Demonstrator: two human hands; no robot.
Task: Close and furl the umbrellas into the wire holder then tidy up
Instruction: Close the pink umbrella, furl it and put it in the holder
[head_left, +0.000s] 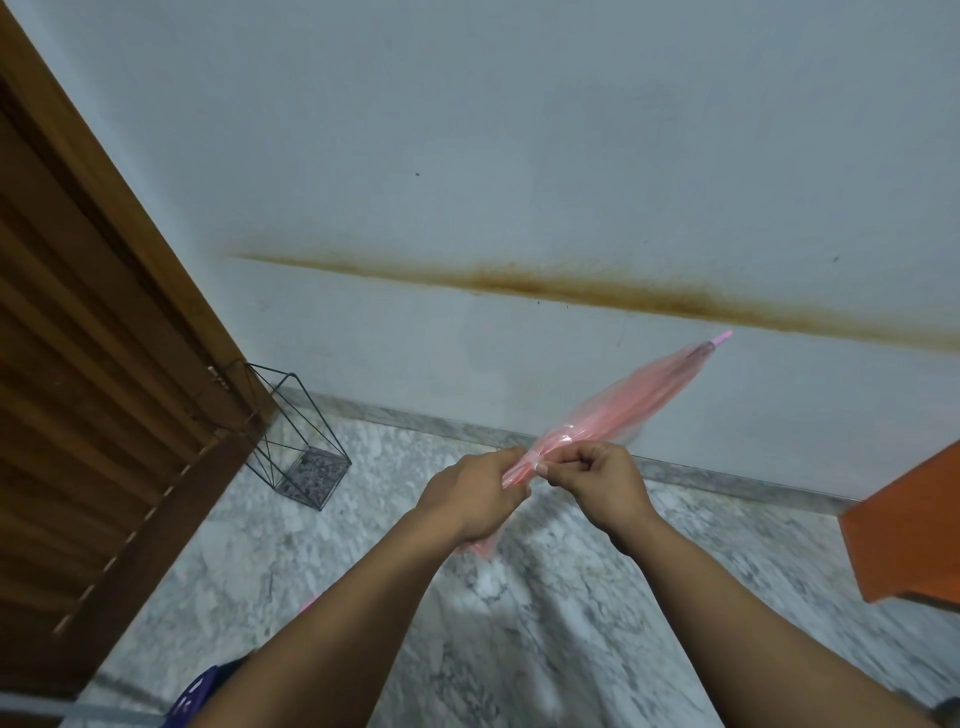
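Observation:
A closed translucent pink umbrella (631, 397) points up and to the right toward the wall, its pink tip at the far end. My left hand (470, 496) grips the gathered canopy near its lower end. Just to the right, my right hand (597, 480) pinches the canopy or its strap between thumb and fingers; which of the two is too blurred to tell. The black wire holder (291, 436) stands on the floor at the left, beside the door, with nothing visible inside it.
A brown louvred wooden door (88, 395) fills the left side. An orange piece of furniture (906, 540) juts in at the right edge. Grey marble floor (519, 623) lies below, and a dark blue object (200, 691) shows at the bottom left.

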